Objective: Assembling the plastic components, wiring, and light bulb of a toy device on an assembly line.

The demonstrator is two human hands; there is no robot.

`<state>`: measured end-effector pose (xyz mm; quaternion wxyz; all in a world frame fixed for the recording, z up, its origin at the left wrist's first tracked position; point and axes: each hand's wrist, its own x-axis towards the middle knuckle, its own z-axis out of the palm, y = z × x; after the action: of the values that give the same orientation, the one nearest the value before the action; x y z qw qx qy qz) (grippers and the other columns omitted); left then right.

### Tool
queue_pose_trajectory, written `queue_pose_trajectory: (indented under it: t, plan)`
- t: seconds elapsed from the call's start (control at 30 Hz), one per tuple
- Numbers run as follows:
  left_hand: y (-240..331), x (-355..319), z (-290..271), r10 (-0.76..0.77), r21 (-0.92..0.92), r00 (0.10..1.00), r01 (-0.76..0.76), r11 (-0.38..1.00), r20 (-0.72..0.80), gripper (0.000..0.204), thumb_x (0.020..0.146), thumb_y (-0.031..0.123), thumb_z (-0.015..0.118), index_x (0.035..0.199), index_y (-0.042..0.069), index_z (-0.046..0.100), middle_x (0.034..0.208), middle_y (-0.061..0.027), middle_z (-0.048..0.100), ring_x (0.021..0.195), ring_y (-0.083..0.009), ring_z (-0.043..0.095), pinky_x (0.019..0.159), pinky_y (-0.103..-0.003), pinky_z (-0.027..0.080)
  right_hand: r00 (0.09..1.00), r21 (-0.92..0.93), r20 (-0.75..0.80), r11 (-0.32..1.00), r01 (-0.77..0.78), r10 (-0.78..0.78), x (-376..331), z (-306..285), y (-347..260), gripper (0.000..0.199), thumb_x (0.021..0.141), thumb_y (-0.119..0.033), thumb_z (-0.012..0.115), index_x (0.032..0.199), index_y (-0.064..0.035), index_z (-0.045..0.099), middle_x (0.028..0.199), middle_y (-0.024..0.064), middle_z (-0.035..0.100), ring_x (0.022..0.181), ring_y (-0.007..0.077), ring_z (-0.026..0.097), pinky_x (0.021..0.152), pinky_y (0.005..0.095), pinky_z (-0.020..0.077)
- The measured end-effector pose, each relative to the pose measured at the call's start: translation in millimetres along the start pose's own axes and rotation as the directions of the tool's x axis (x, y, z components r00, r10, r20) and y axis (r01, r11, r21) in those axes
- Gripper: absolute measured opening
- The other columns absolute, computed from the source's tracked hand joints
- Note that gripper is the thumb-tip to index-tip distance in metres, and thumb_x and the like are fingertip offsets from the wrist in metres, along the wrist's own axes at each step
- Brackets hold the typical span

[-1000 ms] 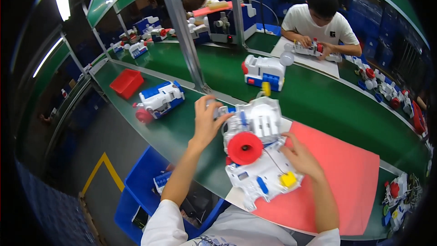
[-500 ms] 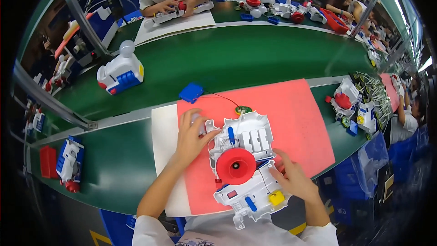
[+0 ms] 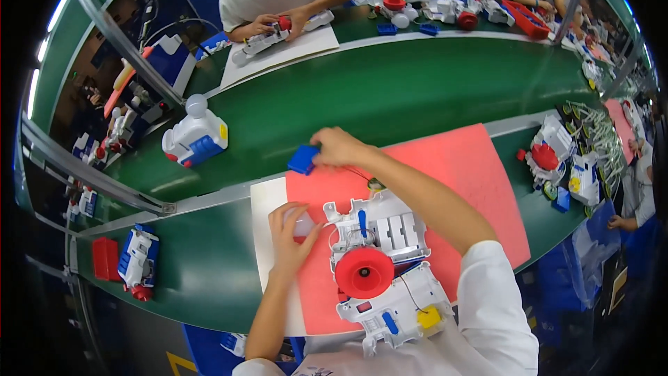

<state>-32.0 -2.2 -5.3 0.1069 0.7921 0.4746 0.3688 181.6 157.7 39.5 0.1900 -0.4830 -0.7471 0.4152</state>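
An opened white toy housing (image 3: 393,226) lies on the pink sheet, with a red funnel-shaped horn (image 3: 364,273) at its middle. Its second white shell half (image 3: 403,306) reaches over the near table edge and carries a yellow piece (image 3: 428,317). My left hand (image 3: 287,237) curls around a whitish translucent bulb (image 3: 303,224) at the housing's left side. Beyond the housing, my right hand (image 3: 337,147) grips the right edge of a small blue box (image 3: 302,159). A thin wire runs toward a green round disc (image 3: 376,186), partly hidden by my right forearm.
A pink sheet (image 3: 480,188) over white board covers the worktop. Left are a red bin (image 3: 106,259) and a white-blue toy (image 3: 138,261). An assembled toy (image 3: 196,132) stands on the green belt (image 3: 390,83). Toy parts and wires (image 3: 588,143) pile up right. A co-worker (image 3: 278,7) works opposite.
My right hand has left the housing's right side and reached across to the blue box, now gripping it. My left hand stays at the bulb. The whole view has shifted slightly.
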Motion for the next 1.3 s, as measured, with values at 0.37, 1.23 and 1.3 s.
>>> queue_pose_trajectory:
  t: [0.37,1.23,1.3]
  plan:
    - [1.3,-3.2,-12.3,-0.073,-0.081,0.996,0.068,0.994,-0.054,0.044,0.079,0.013,0.08,0.116,0.005,0.059,0.121,-0.0165,0.054,0.11,-0.0357,0.056,0.091,-0.044,0.047,0.533,0.572,-0.764,0.764,0.299,0.364,-297.1,-42.2,-18.4,0.068,0.09,-0.002,0.065,0.15,-0.0054,0.035,0.083,0.0043,0.064,0.072,0.0163,0.066,0.059,0.0327,0.0603]
    - [70.6,26.3,-194.4,-0.018,-0.102,0.671,0.14,0.985,0.742,0.037,0.072,0.024,0.08,0.101,0.005,0.067,0.093,-0.0138,0.071,0.08,-0.0343,0.069,0.075,-0.038,0.054,0.976,-0.086,-0.176,0.986,-0.142,0.125,-236.8,-31.1,9.5,0.062,0.08,-0.024,0.079,0.137,-0.0124,0.057,0.131,0.018,0.054,0.122,0.036,0.053,0.1,0.0413,0.0461]
    - [68.3,18.7,-195.4,0.064,-0.229,0.666,0.163,0.96,0.743,0.039,0.074,0.026,0.081,0.104,0.005,0.066,0.094,-0.0122,0.07,0.082,-0.0324,0.069,0.077,-0.035,0.054,0.98,-0.025,-0.144,0.99,-0.139,0.134,-240.9,-31.5,6.5,0.065,0.08,-0.029,0.08,0.138,-0.0141,0.056,0.136,0.0187,0.051,0.124,0.0367,0.052,0.102,0.0432,0.0444]
